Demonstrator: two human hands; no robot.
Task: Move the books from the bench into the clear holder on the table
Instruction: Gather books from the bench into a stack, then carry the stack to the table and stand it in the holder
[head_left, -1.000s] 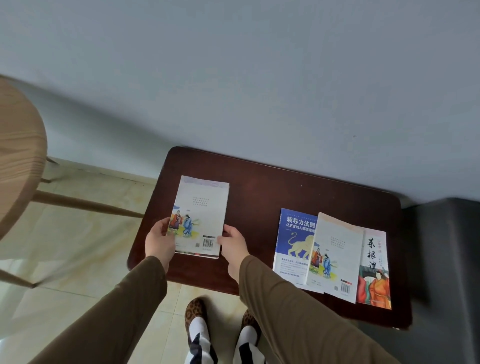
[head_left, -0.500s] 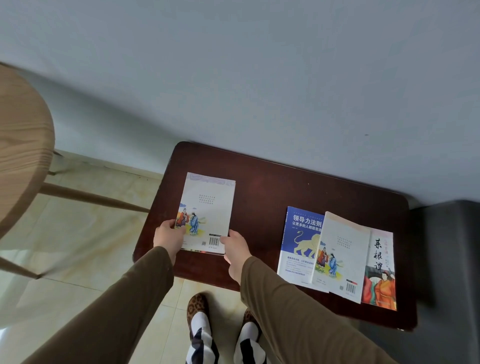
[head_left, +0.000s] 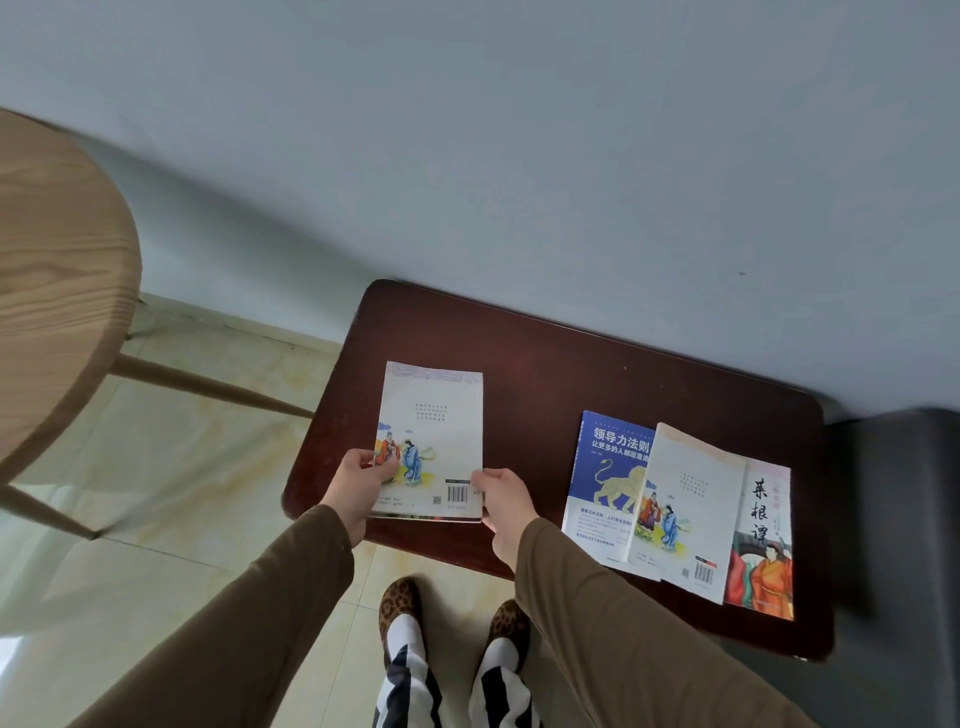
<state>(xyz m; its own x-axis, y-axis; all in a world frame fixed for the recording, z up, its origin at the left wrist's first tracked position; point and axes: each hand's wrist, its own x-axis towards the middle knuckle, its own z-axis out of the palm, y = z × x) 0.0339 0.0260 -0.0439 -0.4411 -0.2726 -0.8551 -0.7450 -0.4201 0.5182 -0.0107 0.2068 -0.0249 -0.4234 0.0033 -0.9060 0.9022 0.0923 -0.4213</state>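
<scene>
Both hands, left hand (head_left: 358, 486) and right hand (head_left: 503, 501), grip the pale book (head_left: 434, 426).

Pale blue-grey wall (head_left: 519, 156) beyond the hands, glossy cream tile floor (head_left: 208, 467) below and left of them, round light-wood table (head_left: 52, 270) far left, dark grey block (head_left: 904, 519) far right

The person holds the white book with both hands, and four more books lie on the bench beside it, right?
Not four: three. The head view shows a blue book, a white one and a red one overlapping on the bench. Both hands do hold the white book.
</scene>
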